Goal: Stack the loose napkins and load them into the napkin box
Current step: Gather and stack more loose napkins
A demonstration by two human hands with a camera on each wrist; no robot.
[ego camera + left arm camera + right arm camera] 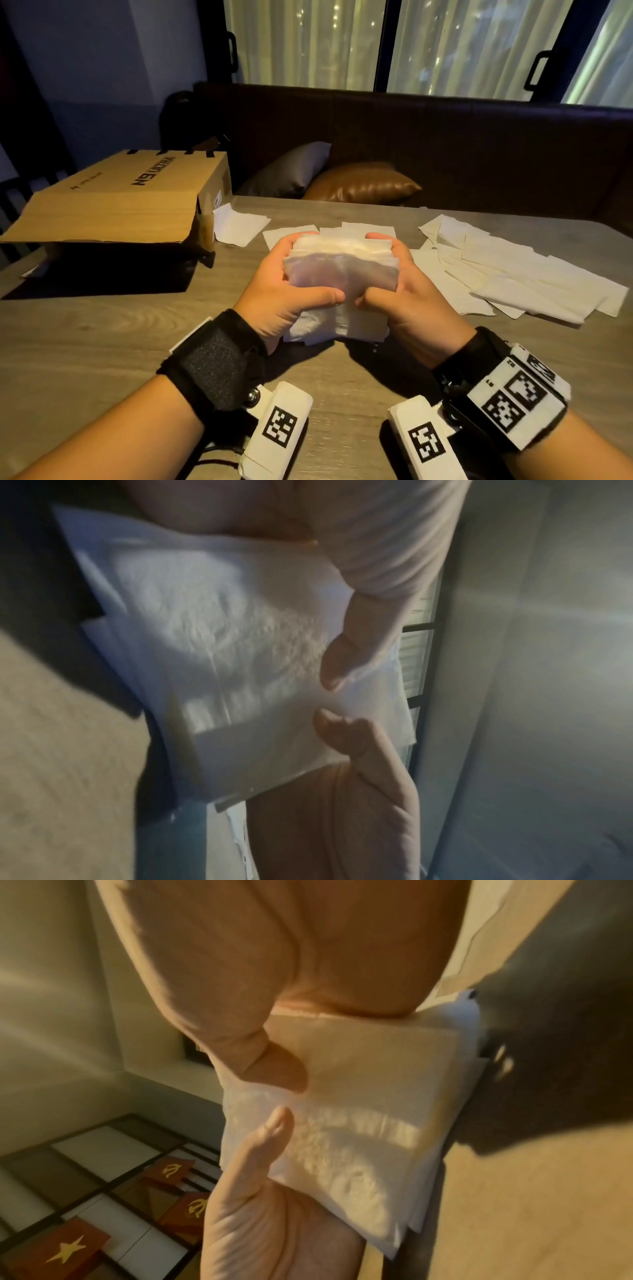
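We have a thick stack of white paper napkins (342, 270) held upright between both hands near the middle of the grey wood-grain counter (102, 342), its lower edge resting on or just above the surface. Our left hand (287, 291) has its grip clamped on the left side of the stack, fingers curled over the far edge and thumb pressed across the near face; our right hand (407, 294) mirrors it on the right side, its grip likewise clamped on the stack. The two thumbs nearly meet at the middle of the near face.

We judge the step in hand to be squaring the gathered stack, tapping and pressing its edges even. Many loose white napkins (520, 270) lie scattered to the right, and a few more (239, 224) lie beyond the stack, so the gathering looks only partly done. The next move, as we see it, calls for setting the stack down square and adding further sheets without fanning it, or carrying it to the box. The open brown cardboard box (120, 202) at far left may be that box, though we cannot tell.

The head view alone shows the scattered napkins and the cardboard box. The left wrist view shows the stack (240, 656) from close up, with offset sheet corners at its lower edge and both thumbs on its face. The right wrist view shows the same face (359, 1110) with layered edges unaligned along the right side, which the head view hides.
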